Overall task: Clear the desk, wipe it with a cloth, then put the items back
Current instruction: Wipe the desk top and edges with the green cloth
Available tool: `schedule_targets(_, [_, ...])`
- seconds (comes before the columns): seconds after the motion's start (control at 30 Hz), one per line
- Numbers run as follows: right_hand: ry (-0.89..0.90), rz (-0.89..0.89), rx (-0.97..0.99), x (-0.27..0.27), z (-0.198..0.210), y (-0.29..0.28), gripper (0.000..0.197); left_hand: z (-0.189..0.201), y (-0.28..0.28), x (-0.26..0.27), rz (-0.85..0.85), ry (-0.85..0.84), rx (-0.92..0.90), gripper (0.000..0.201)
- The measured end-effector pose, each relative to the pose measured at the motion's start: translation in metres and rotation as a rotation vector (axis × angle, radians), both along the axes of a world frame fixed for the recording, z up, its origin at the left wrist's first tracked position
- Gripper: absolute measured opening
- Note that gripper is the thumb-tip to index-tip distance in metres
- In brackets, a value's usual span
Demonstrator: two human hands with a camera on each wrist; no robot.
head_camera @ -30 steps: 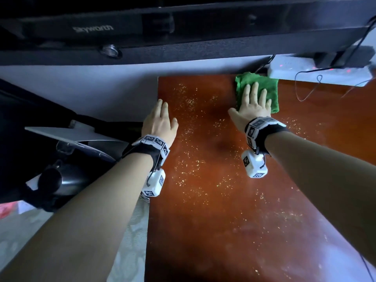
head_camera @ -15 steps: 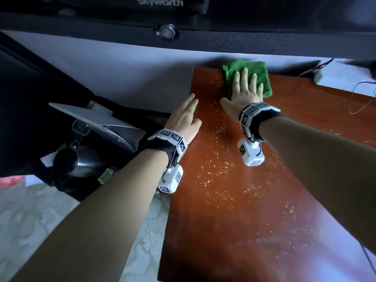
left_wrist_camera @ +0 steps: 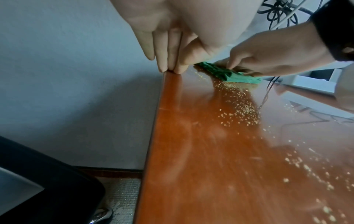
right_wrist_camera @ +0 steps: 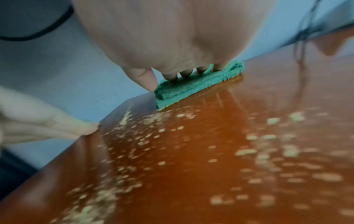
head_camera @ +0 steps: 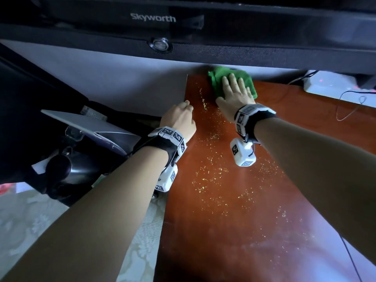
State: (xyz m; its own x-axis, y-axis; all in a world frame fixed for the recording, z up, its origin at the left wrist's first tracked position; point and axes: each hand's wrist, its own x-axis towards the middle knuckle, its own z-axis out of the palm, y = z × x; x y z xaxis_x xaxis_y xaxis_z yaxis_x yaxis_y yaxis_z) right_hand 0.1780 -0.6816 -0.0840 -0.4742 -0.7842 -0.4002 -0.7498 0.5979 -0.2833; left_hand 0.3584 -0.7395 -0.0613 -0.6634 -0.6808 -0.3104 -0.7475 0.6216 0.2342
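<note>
A folded green cloth lies at the far left corner of the reddish-brown desk. My right hand presses flat on it with straight, spread fingers; the cloth shows under my fingertips in the right wrist view. My left hand rests on the desk's left edge with its fingers together, the tips touching the edge. It holds nothing. Yellowish crumbs are scattered over the desk top. In the left wrist view the cloth lies just right of my left fingertips.
A black Skyworth screen hangs over the desk's far edge. A white power strip with thin cables sits at the far right. Left of the desk, below, stand a grey laptop-like slab and dark objects on a pale floor.
My right hand has pushed the cloth left and toward the far corner. My left hand has slid along the left edge toward the wall, its fingers now bent down at the edge.
</note>
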Motion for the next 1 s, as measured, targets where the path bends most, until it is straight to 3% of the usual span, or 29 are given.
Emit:
schedule_targets(0.27, [0.026,-0.272,0.036,-0.064,-0.001,0.063,0.073,0.010,0.000,-0.005,0.014,-0.073,-0.004,0.044])
schedule_targets(0.43, [-0.002,-0.307,0.070,-0.055,0.002,0.046,0.074,0.005,0.002,-0.001,0.019,-0.063,0.027,0.053])
schedule_targets(0.77, [-0.054,0.077,0.041,0.023,0.006,-0.037,0.074,0.001,0.000,0.011,0.010,-0.007,0.101,0.061])
schedule_targets(0.9, [-0.061,0.160,0.051,0.027,0.006,-0.044,0.074,0.000,-0.005,0.017,-0.019,0.038,0.128,0.063])
schedule_targets(1.0, [-0.093,0.213,0.034,0.022,0.012,-0.034,0.074,0.009,-0.010,0.010,0.023,0.137,0.102,0.053])
